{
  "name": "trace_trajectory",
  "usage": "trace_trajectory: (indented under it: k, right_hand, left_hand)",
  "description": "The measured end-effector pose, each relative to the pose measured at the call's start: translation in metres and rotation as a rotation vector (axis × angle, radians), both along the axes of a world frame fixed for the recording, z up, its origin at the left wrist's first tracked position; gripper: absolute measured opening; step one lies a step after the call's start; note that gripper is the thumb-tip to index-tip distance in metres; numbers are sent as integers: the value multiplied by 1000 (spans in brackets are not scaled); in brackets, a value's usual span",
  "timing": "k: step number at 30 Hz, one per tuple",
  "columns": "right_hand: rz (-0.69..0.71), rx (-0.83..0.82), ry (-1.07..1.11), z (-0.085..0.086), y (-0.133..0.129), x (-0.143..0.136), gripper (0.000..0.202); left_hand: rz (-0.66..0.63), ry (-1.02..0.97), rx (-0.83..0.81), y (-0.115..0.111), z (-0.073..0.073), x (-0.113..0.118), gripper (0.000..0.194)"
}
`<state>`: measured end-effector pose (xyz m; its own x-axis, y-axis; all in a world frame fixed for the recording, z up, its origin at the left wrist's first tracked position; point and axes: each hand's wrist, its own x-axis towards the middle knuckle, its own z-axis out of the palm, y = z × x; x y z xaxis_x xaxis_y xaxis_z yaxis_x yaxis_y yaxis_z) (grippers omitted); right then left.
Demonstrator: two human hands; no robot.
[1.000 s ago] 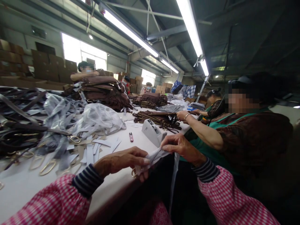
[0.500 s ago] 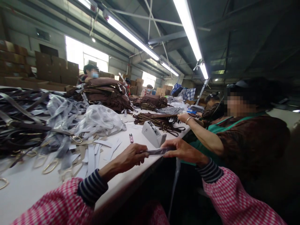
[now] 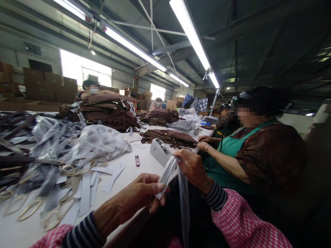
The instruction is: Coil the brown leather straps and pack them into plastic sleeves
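Left hand (image 3: 138, 193) pinches lower end of long, translucent whitish plastic strip (image 3: 167, 174) near edge of white table (image 3: 129, 166). Held span's long axis slants up rightward; right hand (image 3: 192, 168) pinches upper fold, tail hanging straight down. Probably light, limp, slippery; best gripped at span's both ends.

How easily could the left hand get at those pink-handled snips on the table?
Fairly easily, it seems: the snips lie on the white tabletop beyond the left hand, with nothing visible between. It would probably have to release the pale strip first.
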<state>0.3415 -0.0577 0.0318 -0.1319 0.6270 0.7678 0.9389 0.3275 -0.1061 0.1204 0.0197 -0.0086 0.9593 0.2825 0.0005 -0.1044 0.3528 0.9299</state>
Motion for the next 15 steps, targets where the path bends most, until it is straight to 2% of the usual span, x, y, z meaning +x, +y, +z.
trace_trajectory:
  k: [5,7,9,12,14,15]
  right_hand:
    - [153,-236,280,-22,13,1,29]
    - [214,-301,436,-39,18,-15,45]
    - [291,-355,648,-61,20,-42,56]
    - [457,-545,979,-101,18,-83,59]
    - [504,-720,1022,-123,14,-99,64]
    - [477,-784,986,-130,12,-102,66]
  left_hand:
    - [87,-101,113,-17,22,-6,30]
    - [146,-126,176,-19,32,-9,31]
    - [258,-155,215,-18,38,-9,33]
    - [510,-185,261,-11,37,-4,36]
    - [645,-177,326,-6,29,0,37]
    - [691,-172,391,-3,23,1,38]
